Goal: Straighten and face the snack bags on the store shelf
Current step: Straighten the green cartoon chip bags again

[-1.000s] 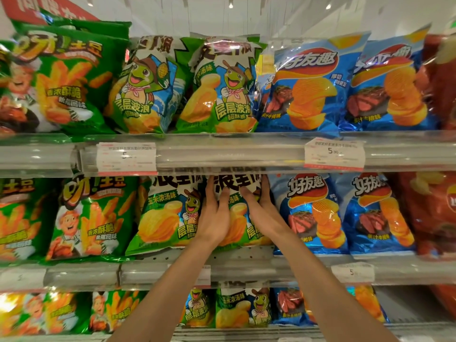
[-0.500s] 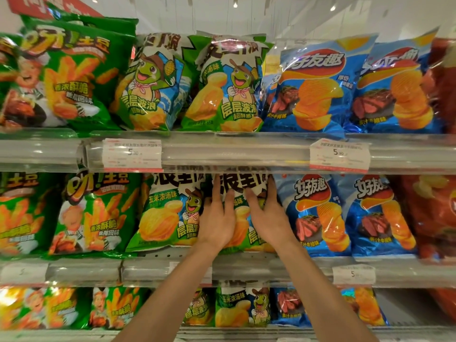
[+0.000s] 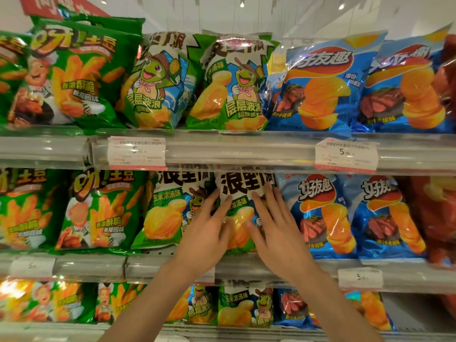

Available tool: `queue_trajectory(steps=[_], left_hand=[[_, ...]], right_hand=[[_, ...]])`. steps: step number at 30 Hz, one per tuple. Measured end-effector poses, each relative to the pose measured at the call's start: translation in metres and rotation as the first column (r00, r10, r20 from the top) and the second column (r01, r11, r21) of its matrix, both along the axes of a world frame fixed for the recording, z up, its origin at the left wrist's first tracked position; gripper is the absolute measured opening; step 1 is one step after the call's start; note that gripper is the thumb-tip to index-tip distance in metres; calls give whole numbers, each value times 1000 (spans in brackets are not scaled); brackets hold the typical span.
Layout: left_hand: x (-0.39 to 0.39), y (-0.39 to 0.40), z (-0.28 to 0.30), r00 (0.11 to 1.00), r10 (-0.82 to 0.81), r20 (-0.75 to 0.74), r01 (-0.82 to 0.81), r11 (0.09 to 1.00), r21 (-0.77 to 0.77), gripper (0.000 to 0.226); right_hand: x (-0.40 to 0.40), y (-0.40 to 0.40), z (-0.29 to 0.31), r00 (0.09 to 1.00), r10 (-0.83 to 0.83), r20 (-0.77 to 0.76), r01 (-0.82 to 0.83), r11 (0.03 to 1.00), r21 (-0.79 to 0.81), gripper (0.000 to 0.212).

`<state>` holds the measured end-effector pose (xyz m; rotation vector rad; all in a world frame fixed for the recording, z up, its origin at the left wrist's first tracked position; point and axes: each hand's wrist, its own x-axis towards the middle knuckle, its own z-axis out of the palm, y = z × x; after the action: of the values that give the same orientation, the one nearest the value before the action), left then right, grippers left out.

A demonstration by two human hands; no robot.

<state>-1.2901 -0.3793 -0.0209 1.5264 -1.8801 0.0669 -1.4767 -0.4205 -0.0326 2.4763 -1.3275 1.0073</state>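
On the middle shelf (image 3: 246,267) stands a green-and-white corn-soup chip bag (image 3: 243,188), upright and facing front. Both my hands lie flat against its front with the fingers spread. My left hand (image 3: 207,233) covers its lower left part and overlaps the edge of the matching bag (image 3: 167,213) beside it. My right hand (image 3: 274,225) covers the lower right part, next to a blue chip bag (image 3: 318,213). Neither hand wraps around the bag. The bag's lower half is hidden behind my hands.
Green fry-snack bags (image 3: 98,208) fill the left of each shelf, blue bags (image 3: 385,213) and red bags (image 3: 439,218) the right. The top shelf (image 3: 246,149) carries two leaning turtle bags (image 3: 158,82) and price tags (image 3: 137,153). A lower shelf holds more bags (image 3: 244,307).
Both hands have slid a little down the bag and toward each other, from its sides onto its front, with the fingers now flat.
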Motion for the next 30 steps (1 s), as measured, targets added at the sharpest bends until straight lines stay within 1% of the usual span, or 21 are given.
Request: queue_trajectory(steps=[2, 4, 6, 8, 10, 13, 16, 20, 22, 25, 28, 30], left_hand=[[0, -5, -2, 998, 15, 58, -16, 1000, 20, 56], [0, -7, -1, 998, 29, 59, -31, 999, 43, 57], [1, -6, 3, 999, 21, 49, -24, 998, 62, 57], [3, -1, 5, 1000, 2, 7, -3, 998, 68, 57], [7, 7, 7, 997, -14, -70, 19, 997, 70, 53], [17, 23, 6, 983, -25, -184, 43, 995, 92, 45], [30, 45, 4, 931, -53, -361, 94, 991, 94, 38], [58, 74, -5, 833, -33, -553, 117, 986, 118, 33], [76, 86, -10, 805, -36, -592, 127, 985, 112, 30], [99, 95, -13, 755, -36, -654, 131, 987, 97, 27], [128, 99, -15, 732, -39, -680, 147, 984, 102, 26], [145, 100, -15, 740, -43, -672, 166, 979, 120, 27]], right_hand=[[3, -5, -7, 996, -69, -53, 68, 998, -13, 62], [5, -6, -9, 991, -107, -80, 106, 994, -16, 62], [5, -7, -8, 991, -104, -83, 104, 995, 4, 62], [3, -6, -6, 997, -55, -57, 58, 997, 56, 63], [-1, -2, -2, 1000, 19, 9, -20, 991, 135, 64], [-7, 12, 6, 976, 88, 199, -137, 959, 248, 65], [-13, 34, 9, 921, 35, 389, -175, 927, 332, 60], [-15, 66, 0, 829, -60, 556, -153, 932, 328, 46], [-8, 79, -5, 783, -147, 605, -95, 932, 349, 41], [6, 93, -8, 751, -242, 615, -26, 919, 393, 37], [37, 107, -10, 753, -291, 590, 11, 902, 431, 25], [56, 112, -12, 752, -311, 580, 34, 898, 438, 23]])
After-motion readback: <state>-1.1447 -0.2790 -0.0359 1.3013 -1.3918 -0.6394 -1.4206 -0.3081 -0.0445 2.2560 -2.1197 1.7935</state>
